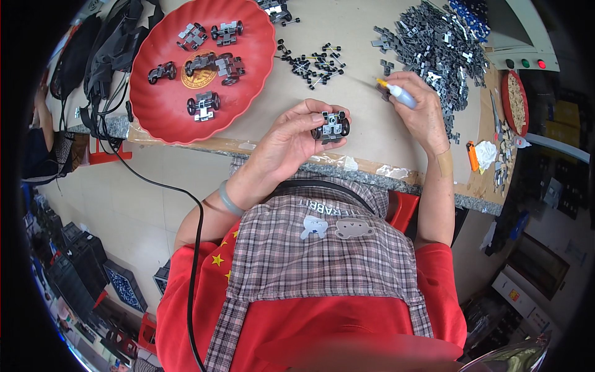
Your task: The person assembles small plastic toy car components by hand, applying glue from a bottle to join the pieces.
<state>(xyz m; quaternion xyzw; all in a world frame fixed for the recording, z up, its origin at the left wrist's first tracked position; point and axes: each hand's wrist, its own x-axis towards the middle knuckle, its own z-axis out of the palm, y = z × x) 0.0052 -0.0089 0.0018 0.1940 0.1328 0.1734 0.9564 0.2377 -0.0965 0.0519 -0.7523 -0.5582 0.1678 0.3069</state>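
Over the table's near edge, my left hand (286,137) grips a small toy car chassis (333,126) with black wheels, its grey underside facing up. To the right, my right hand (427,106) is closed round a small white squeeze bottle (403,97) with a yellow tip. A bit of grey shows under that bottle, by the fingers; I cannot tell whether they touch it. The bottle's tip is apart from the chassis. Several similar chassis lie in the red scalloped plate (238,119) at the far left.
Small wheeled axles (313,67) lie scattered beyond my hands. A big heap of grey plastic parts (427,46) covers the far right. An orange tool (473,156), a white crumpled tissue (486,154) and a red bowl (507,118) sit right. A black cable (162,181) hangs at left.
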